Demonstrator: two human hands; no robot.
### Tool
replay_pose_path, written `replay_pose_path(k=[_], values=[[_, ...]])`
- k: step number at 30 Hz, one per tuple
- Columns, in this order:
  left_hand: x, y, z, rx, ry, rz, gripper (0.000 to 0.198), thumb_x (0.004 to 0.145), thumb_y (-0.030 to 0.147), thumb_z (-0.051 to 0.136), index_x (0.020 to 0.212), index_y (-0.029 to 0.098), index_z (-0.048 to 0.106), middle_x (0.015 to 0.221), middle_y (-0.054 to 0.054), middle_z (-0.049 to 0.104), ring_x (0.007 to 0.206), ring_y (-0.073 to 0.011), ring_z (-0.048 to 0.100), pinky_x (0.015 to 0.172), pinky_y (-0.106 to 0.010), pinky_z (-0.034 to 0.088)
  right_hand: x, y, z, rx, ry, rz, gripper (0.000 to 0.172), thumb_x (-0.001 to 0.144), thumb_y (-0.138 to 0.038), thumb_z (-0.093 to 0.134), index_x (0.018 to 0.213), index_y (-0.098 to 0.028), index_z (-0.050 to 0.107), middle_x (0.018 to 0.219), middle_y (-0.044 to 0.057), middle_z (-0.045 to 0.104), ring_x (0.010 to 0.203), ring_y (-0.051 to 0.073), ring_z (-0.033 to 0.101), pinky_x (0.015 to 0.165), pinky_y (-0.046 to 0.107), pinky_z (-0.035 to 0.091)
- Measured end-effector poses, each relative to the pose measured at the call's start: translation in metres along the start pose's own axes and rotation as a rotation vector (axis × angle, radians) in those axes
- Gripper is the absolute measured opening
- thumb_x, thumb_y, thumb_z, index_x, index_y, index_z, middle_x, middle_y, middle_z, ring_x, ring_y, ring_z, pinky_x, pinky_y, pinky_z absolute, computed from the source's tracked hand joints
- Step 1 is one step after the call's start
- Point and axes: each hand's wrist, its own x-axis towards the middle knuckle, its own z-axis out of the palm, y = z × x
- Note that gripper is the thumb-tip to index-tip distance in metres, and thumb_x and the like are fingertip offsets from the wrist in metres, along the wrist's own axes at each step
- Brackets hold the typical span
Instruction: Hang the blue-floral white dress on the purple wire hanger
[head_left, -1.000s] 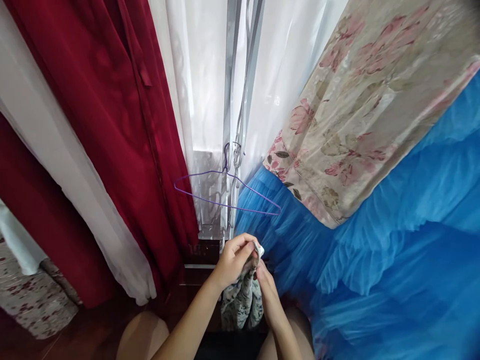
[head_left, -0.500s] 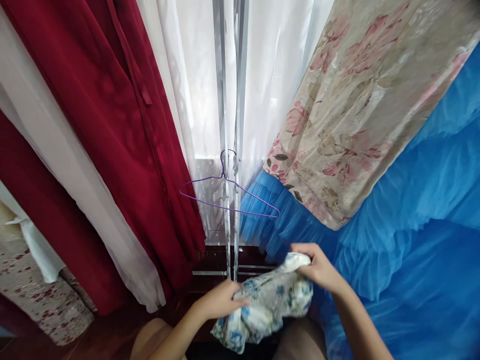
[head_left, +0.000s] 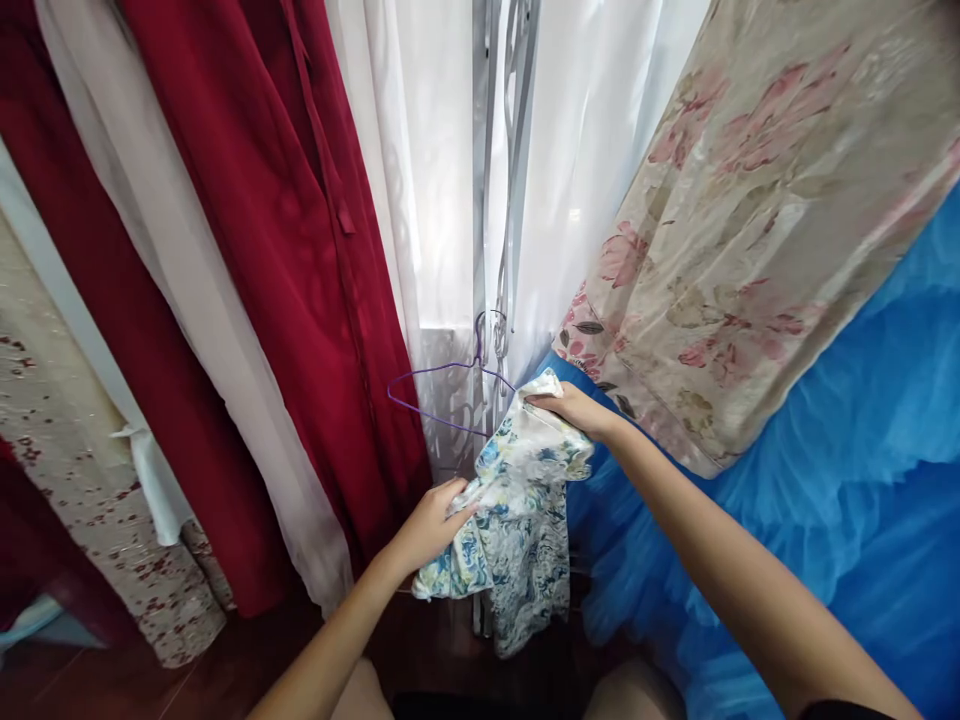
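Note:
A white cloth with a blue flower print hangs between my two hands in front of a metal rack post. My left hand is closed on its lower left edge. My right hand is closed on its upper corner, raised to the right end of a purple wire hanger that hangs on the post. The cloth covers the hanger's right half.
Hanging clothes close in on all sides: a dark red dress, white sheer fabric, a pink-flowered beige garment, blue tulle at the right, a speckled beige garment at the left. Dark wooden floor lies below.
Both hands have lifted the flowered cloth from my lap up to the purple hanger. The right hand rose furthest and the cloth has spread out between the hands.

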Motion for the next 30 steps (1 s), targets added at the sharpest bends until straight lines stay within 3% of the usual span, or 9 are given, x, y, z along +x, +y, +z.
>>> replay_pose_path(k=[3,7,10,13,16,20,23,26,30], values=[[-0.005,-0.024,-0.046,-0.019,-0.102,-0.127,0.016,0.072,0.025,0.082,0.085,0.023,0.074,0.083,-0.002,0.067,0.086,-0.0242,0.059,0.087,-0.028,0.045,-0.013,-0.013,-0.007,0.002,-0.038,0.080,0.023,0.060,-0.031,0.085,0.072,-0.013,0.076,0.065,0.004,0.075,0.054,0.016,0.063,0.052,0.026,0.048],[0.012,-0.037,-0.112,-0.035,0.165,-0.178,0.027,0.053,0.007,0.087,0.064,0.022,0.067,0.082,-0.003,0.069,0.110,-0.0271,0.056,0.107,-0.032,0.035,-0.019,-0.032,-0.018,-0.047,-0.126,0.116,0.018,0.060,-0.026,0.086,0.070,-0.014,0.077,0.065,0.005,0.076,0.050,0.016,0.063,0.047,0.025,0.048],[0.037,-0.023,-0.154,0.163,0.319,-0.048,0.029,0.052,0.007,0.086,0.068,0.023,0.067,0.093,-0.004,0.072,0.123,-0.0299,0.048,0.112,-0.039,0.028,-0.016,-0.039,-0.016,-0.036,-0.184,0.112,0.019,0.062,-0.024,0.086,0.076,-0.013,0.079,0.078,0.008,0.079,0.062,0.021,0.070,0.056,0.029,0.055],[0.062,0.003,-0.178,0.272,0.364,0.049,0.034,0.049,0.003,0.082,0.073,0.022,0.067,0.107,-0.006,0.070,0.126,-0.0322,0.044,0.111,-0.041,0.029,-0.017,-0.037,-0.012,0.028,-0.217,0.162,0.020,0.065,-0.025,0.086,0.080,-0.013,0.078,0.085,0.010,0.080,0.071,0.024,0.074,0.063,0.031,0.059],[0.081,0.028,-0.177,0.252,0.295,0.111,0.027,0.053,0.005,0.072,0.072,0.020,0.061,0.109,-0.007,0.068,0.118,-0.0306,0.049,0.106,-0.040,0.035,-0.020,-0.032,-0.008,0.105,-0.228,0.273,0.021,0.071,-0.028,0.085,0.086,-0.014,0.077,0.089,0.012,0.080,0.072,0.024,0.075,0.062,0.031,0.061],[0.103,0.050,-0.154,0.110,0.191,0.192,0.015,0.069,0.014,0.065,0.078,0.018,0.054,0.116,-0.009,0.063,0.104,-0.0220,0.059,0.089,-0.029,0.045,-0.024,-0.022,-0.003,0.215,-0.189,0.367,0.026,0.074,-0.030,0.082,0.093,-0.013,0.076,0.085,0.013,0.080,0.067,0.023,0.075,0.060,0.032,0.062],[0.116,0.055,-0.140,0.158,0.328,0.234,0.031,0.067,0.019,0.074,0.094,0.018,0.059,0.124,-0.009,0.055,0.092,-0.0169,0.061,0.081,-0.026,0.046,-0.031,-0.010,-0.002,0.268,-0.143,0.332,0.035,0.073,-0.030,0.083,0.103,-0.014,0.074,0.090,0.012,0.080,0.072,0.022,0.076,0.064,0.030,0.062],[0.120,0.052,-0.135,0.321,0.541,0.204,0.037,0.065,0.031,0.083,0.091,0.017,0.060,0.106,-0.005,0.055,0.075,-0.0127,0.056,0.072,-0.024,0.044,-0.049,0.011,-0.011,0.256,-0.048,0.225,0.047,0.070,-0.032,0.087,0.113,-0.021,0.072,0.095,0.006,0.080,0.079,0.020,0.075,0.067,0.028,0.060],[0.111,0.053,-0.124,0.361,0.279,0.164,0.036,0.087,0.050,0.064,0.074,0.016,0.060,0.069,0.001,0.052,0.061,-0.0127,0.045,0.060,-0.024,0.034,-0.074,0.031,-0.034,0.147,0.101,0.105,0.034,0.071,-0.045,0.085,0.086,-0.016,0.076,0.076,0.005,0.077,0.065,0.018,0.070,0.062,0.027,0.056]])
